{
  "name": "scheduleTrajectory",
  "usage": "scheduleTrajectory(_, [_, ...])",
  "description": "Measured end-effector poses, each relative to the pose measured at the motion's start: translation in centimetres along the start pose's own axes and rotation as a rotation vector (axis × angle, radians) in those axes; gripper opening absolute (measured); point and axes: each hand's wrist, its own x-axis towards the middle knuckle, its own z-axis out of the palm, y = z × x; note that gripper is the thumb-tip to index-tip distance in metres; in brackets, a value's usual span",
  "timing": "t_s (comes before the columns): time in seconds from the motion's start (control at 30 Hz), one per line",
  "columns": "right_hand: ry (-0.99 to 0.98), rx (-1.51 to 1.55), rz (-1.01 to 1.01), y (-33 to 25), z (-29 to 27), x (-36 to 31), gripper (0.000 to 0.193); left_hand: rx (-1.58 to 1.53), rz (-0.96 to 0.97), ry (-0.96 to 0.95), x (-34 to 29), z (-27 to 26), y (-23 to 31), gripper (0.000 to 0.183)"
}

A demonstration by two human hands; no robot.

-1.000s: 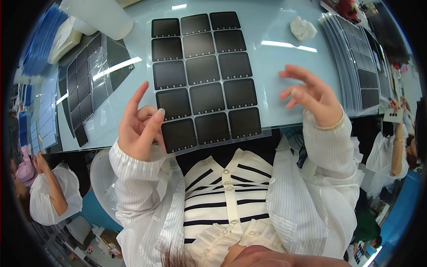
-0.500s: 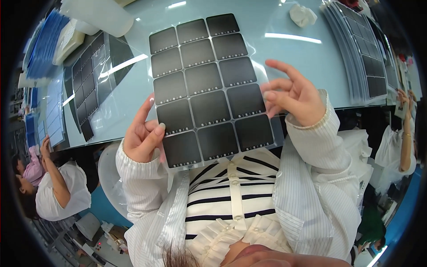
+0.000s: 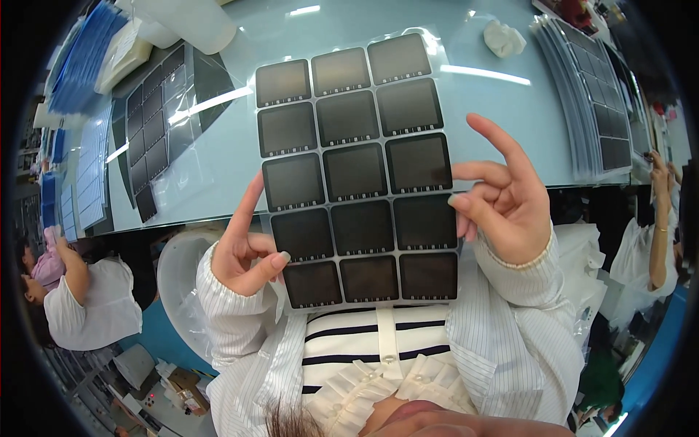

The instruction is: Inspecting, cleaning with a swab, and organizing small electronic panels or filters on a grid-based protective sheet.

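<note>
Between my two hands I hold up a clear sheet of dark panels [image 3: 354, 171], with glossy rounded rectangles in three columns and small light marks along each panel's lower edge. My left hand [image 3: 246, 256] pinches its left edge low down, thumb on the front and the other fingers partly behind. At the right edge, my right hand [image 3: 513, 211] has its thumb on the front and its other fingertips partly hidden behind, while the index finger sticks up free. The sheet tilts over the front edge of the pale table [image 3: 306, 33], its lower end close to my striped top.
Similar panel sheets [image 3: 582, 95] stand stacked at the table's right. A crumpled white tissue [image 3: 504, 39] lies nearby. On the left are another panel sheet [image 3: 149, 120], a translucent container [image 3: 191, 23] and blue sheets [image 3: 81, 62]. People sit at both sides.
The sheet has come lower and a little right, and its panels reflect differently. My right hand has moved down and closed onto the right edge; my left hand keeps its pinch.
</note>
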Motion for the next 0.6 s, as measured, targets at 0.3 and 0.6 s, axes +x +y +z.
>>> scheduleTrajectory(0.3, [0.069, -0.083, -0.004, -0.6, 0.0, -1.9, 0.072, -0.032, 0.069, -0.027, 0.2, 0.5, 0.1, 0.085])
scheduleTrajectory(0.6, [0.083, -0.049, -0.001, -0.5, 0.0, -2.2, 0.074, -0.072, 0.097, -0.081, 0.4, 0.3, -0.4, 0.085])
